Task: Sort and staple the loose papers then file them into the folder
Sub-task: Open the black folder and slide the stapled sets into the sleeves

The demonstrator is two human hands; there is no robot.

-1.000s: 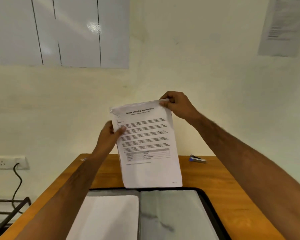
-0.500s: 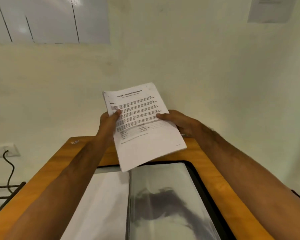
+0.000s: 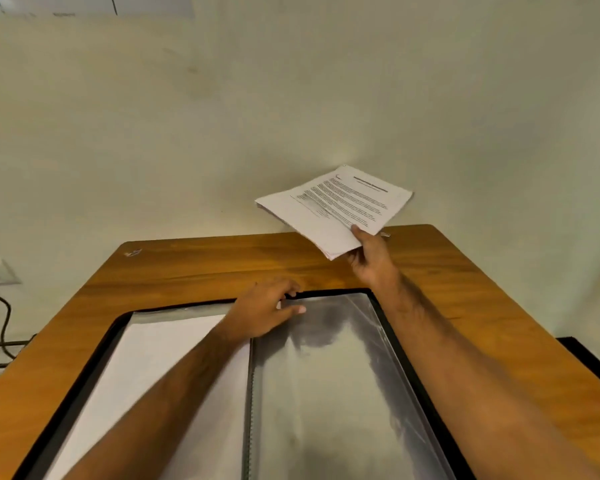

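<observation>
**Papers held up in your right hand, left hand at the folder's top edge**

Your right hand [image 3: 371,259] pinches a sheaf of printed papers [image 3: 336,207] by its near corner, thumb on top and fingers underneath. The sheaf fans up and away from that grip, raised over the far edge of the wooden table [image 3: 194,268] and tilted toward the wall, printed side up. The sheets look squared together; whether they are stapled cannot be told.

Below and to the left of that grip, an open folder [image 3: 392,344] with a black border lies flat on the table. Its right page is a clear plastic sleeve [image 3: 329,382]; its left page shows a white sheet [image 3: 146,368].

Your left hand [image 3: 267,313] rests at the sleeve's top edge near the spine, fingers curled loosely around the plastic lip. The blur hides whether it truly grips the lip.
</observation>
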